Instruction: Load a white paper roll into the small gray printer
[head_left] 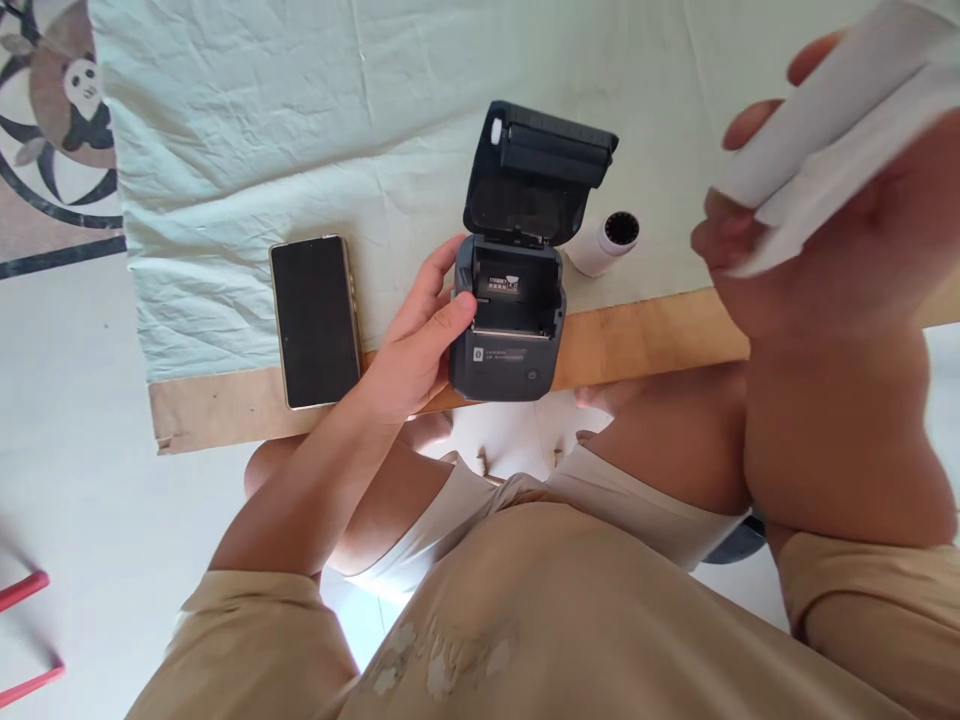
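Note:
My left hand point(416, 350) grips a dark grey portable label printer point(502, 365) by its left side, thumb on the edge of the body. The printer's lid point(532, 175) stands raised, and the paper bay point(517, 290) inside shows no roll, only a small white sticker on its wall. Up at the right, close to the camera, my right hand point(862, 235) is closed around some crumpled white paper point(814, 125), blurred by motion. Just behind the printer, a white roll point(596, 248) with a dark core lies on the cloth.
A smartphone point(315, 325) with a dark screen lies left of my left hand at the table edge. Pale green cloth point(247, 130) covers most of the wooden table point(660, 335). My legs are below the edge. Red bars point(26, 590) stand at the lower left, over the white floor.

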